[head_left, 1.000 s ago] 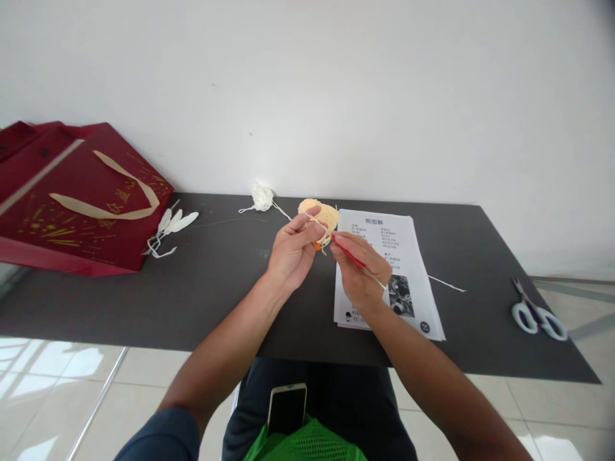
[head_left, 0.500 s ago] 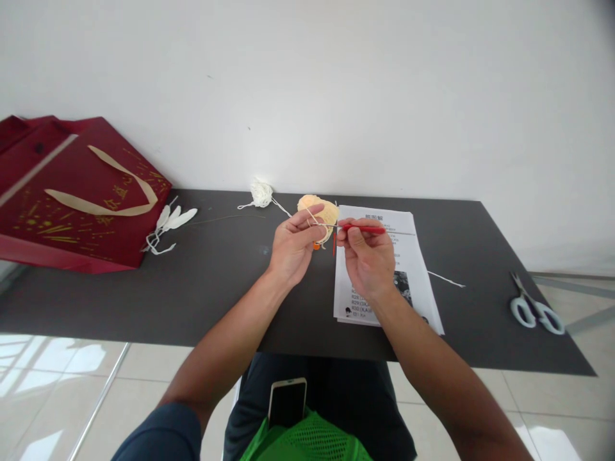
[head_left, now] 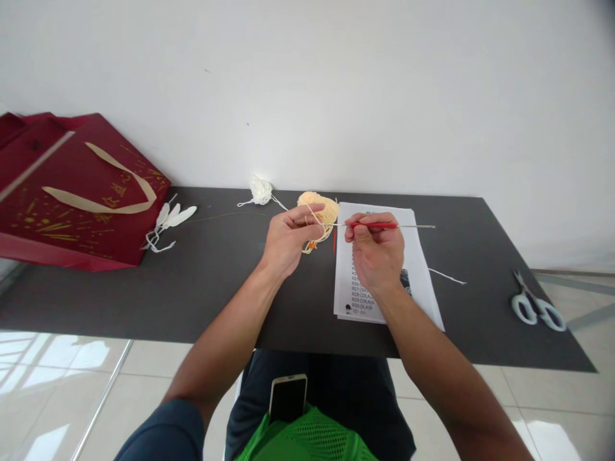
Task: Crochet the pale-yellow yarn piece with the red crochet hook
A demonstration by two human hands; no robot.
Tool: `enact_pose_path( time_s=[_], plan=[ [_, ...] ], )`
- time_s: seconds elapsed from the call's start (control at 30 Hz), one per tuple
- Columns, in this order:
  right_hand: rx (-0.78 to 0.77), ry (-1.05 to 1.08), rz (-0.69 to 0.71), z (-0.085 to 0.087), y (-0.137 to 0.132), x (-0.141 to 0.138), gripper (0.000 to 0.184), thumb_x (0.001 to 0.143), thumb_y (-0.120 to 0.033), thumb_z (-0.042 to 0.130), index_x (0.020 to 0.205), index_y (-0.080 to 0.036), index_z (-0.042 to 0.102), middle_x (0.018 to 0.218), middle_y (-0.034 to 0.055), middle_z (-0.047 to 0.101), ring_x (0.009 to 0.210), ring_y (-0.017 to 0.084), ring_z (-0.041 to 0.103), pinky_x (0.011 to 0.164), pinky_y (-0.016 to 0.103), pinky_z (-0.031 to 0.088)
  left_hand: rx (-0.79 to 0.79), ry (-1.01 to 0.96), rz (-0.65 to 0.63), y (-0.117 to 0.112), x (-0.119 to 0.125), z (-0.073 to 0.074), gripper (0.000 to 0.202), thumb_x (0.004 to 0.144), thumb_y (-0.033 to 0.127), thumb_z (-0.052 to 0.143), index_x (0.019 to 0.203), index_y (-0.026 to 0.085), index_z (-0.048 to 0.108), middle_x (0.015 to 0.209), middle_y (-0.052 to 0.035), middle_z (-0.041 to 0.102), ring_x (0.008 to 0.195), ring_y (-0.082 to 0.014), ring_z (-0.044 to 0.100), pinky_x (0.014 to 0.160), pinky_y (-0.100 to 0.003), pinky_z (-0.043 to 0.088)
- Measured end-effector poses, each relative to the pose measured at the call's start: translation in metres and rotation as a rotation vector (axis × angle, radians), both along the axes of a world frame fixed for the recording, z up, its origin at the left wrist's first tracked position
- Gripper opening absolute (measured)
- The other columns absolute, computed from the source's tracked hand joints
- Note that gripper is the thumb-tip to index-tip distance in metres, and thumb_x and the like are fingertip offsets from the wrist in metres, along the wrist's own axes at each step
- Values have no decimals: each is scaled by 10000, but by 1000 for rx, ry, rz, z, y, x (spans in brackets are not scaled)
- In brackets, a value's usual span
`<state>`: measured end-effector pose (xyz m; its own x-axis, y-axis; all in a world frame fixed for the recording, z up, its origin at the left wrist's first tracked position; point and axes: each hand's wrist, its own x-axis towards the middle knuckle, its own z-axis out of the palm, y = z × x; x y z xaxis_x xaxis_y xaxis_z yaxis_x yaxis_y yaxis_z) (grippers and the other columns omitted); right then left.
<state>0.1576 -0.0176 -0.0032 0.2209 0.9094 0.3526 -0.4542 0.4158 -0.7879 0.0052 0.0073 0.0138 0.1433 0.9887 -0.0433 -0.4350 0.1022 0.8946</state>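
Note:
My left hand is closed, pinching a strand of cream yarn and a small orange crocheted piece above the dark table. My right hand is closed on a crochet hook with a red grip, held level, its metal tip pointing left into the yarn at my left hand. A ball of pale orange yarn lies just behind my hands. A printed pattern sheet lies under my right hand.
A small white yarn bundle sits near the wall. A red gift bag lies at the left, white pieces with string beside it. Scissors lie at the right end. A phone rests on my lap.
My right hand turned the hook from pointing down-right to lying level, and drew it rightward. My left hand stayed in place holding the yarn.

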Motion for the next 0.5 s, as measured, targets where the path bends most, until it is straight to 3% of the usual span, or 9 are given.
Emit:
enact_pose_path(
  time_s=[0.5],
  plan=[
    [-5,-94,-3,1,-1,4,179,834,-278,799,879,-260,626,852,-20,748,629,96,606,598,267,490,45,69,-43,0,-5,2,261,581,76,732,821,161,791,654,1,681,577,-90,568,569,-223,393]
  ],
)
